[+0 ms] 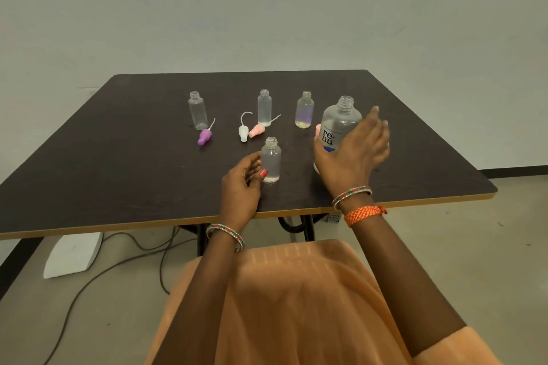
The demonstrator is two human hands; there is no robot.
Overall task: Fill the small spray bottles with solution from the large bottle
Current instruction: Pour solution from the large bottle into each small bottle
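Observation:
The large clear "re-nu" bottle (341, 120) stands uncapped on the dark table (118, 157) at the right. My right hand (353, 157) rests its palm against the bottle's near side, thumb on its left, fingers straight and spread past its right edge. A small open spray bottle (272, 158) with a little white liquid at its bottom stands near the front edge. My left hand (241, 187) touches its lower left side with the thumb and curled fingers. Three more small open bottles stand further back: left (198, 111), middle (264, 108), right (304, 109).
Three spray tops with thin tubes lie between the bottles: purple (204, 136), white (243, 132), pink (256, 130). The table's yellow front edge (118, 227) runs just above my lap. A white block (74, 255) and cables lie on the floor at the left.

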